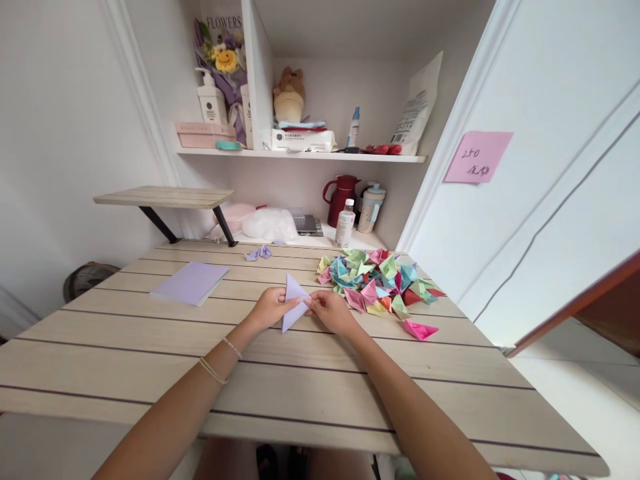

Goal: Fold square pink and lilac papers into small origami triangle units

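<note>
Between my hands, above the middle of the striped wooden table (320,393), is a purple paper (295,303) folded into a triangle, one corner pointing up and away. My left hand (273,308) pinches its left side, thumb on top. At the right corner, the fingers of my right hand (327,310) are closed on the same paper. A flat stack of purple sheets (193,281) lies to the left. Small folded purple pieces (259,253) rest near the table's back edge.
Right of my hands is a heap of colourful folded paper boats (373,277), with a bright pink boat (420,330) in front. A small raised shelf (165,197) stands back left. Behind are a bottle (345,225) and a red jug (343,200).
</note>
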Motion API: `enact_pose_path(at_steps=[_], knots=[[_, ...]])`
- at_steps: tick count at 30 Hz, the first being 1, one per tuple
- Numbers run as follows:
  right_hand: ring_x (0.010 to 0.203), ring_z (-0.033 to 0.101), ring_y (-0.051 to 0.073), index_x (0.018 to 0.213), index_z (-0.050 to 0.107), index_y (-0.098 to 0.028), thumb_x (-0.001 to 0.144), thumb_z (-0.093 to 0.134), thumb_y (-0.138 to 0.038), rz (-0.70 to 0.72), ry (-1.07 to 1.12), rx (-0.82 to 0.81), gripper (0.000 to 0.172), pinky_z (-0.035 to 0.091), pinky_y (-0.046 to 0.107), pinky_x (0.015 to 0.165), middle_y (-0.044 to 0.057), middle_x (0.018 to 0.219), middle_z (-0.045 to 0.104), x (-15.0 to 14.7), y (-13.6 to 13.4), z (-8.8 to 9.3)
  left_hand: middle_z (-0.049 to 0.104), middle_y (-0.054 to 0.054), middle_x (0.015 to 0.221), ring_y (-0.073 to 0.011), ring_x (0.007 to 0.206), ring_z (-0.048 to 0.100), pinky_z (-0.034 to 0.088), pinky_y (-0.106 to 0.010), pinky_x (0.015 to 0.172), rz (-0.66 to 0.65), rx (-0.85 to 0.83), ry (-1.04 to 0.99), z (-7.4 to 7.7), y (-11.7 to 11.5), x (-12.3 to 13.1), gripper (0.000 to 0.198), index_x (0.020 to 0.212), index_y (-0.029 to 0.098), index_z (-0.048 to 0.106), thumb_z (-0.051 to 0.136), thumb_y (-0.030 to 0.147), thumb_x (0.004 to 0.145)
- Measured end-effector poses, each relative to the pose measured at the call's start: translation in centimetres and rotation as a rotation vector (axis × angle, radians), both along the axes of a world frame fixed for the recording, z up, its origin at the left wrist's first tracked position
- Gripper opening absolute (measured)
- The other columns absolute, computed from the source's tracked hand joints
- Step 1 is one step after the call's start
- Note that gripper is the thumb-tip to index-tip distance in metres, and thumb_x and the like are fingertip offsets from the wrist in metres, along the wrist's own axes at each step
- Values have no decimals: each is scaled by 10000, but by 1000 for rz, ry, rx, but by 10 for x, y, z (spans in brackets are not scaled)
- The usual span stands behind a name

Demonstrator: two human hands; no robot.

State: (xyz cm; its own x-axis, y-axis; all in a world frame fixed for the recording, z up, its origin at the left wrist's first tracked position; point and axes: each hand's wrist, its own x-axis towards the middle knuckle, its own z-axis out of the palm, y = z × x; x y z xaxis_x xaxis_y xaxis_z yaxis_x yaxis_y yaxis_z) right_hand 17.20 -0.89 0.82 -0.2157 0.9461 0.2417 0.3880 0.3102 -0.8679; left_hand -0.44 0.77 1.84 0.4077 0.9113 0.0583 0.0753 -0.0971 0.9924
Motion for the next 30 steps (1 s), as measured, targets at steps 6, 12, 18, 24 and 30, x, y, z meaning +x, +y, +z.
enact_pose_path(at_steps=[6,12,18,24,30], knots=[[545,590,149,694,619,-164,714,553,-434,-84,88,-52,279,443,240,537,21,579,646,-4,2,-3,685,-143,879,-233,774,641,484,-308,683,33,-48,-44,1,0,0,398,889,71,645,696,353,613],[555,615,163,930,590,-153,624,651,-430,-195,370,-120,417,489,265,529,35,665,667,-6,4,-8,673,-141,906,-209,789,637,490,-285,666,-89,-125,-113,7,-2,0,414,973,85,614,623,393,697],[648,626,172,843,652,-124,619,649,-454,-194,401,-128,399,515,291,615,86,841,672,-6,0,-1,650,-123,992,-196,826,633,510,-289,677,-96,-123,-100,10,-5,1,426,1036,134,583,666,333,669],[780,626,196,954,636,-149,602,679,-453,-65,473,-267,467,503,290,662,77,901,670,-9,-9,13,672,-92,922,-195,784,648,517,-304,686,-63,-117,-102,5,-1,0,521,1064,145,571,739,254,583],[777,629,196,988,616,-154,554,730,-401,-68,455,-299,512,495,261,614,89,921,668,-11,-12,17,670,-83,943,-193,769,651,524,-289,670,-41,-110,-119,6,-3,1,539,1037,143,586,764,222,534]])
